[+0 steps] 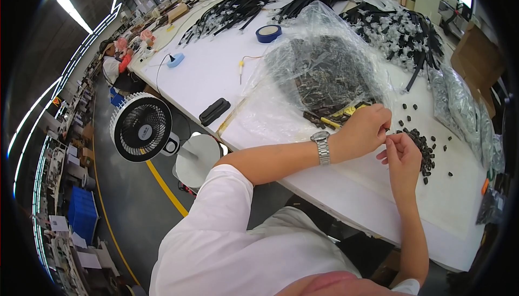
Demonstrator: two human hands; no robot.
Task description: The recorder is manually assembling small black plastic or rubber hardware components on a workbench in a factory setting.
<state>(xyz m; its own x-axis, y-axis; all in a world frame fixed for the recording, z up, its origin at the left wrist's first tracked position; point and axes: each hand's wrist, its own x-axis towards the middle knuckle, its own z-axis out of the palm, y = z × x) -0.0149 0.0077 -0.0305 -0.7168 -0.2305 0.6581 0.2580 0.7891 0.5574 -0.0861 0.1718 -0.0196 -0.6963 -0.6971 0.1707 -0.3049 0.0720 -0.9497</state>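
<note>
My left hand (361, 133), with a metal watch (321, 143) at the wrist, is closed in a pinch above the white table (346, 180). Fingertip to fingertip with it, my right hand (403, 158) pinches too. Whatever is between the fingers is too small and hidden to make out. Just beyond my right hand lies a loose pile of small black pieces (424, 147). Beyond my left hand, a large clear plastic bag (259, 93) lies open, full of dark parts (332, 72). A yellow strip (346, 113) and a yellow stick-like tool (330, 122) lie at its mouth.
Bundles of black straps (238, 9) with clear wrapping cover the far table. A blue tape roll (268, 33), a yellow-handled screwdriver (241, 69) and a black case (214, 112) lie left of the bag. A fan (141, 128) stands by the left edge. Another person (114, 66) sits far left.
</note>
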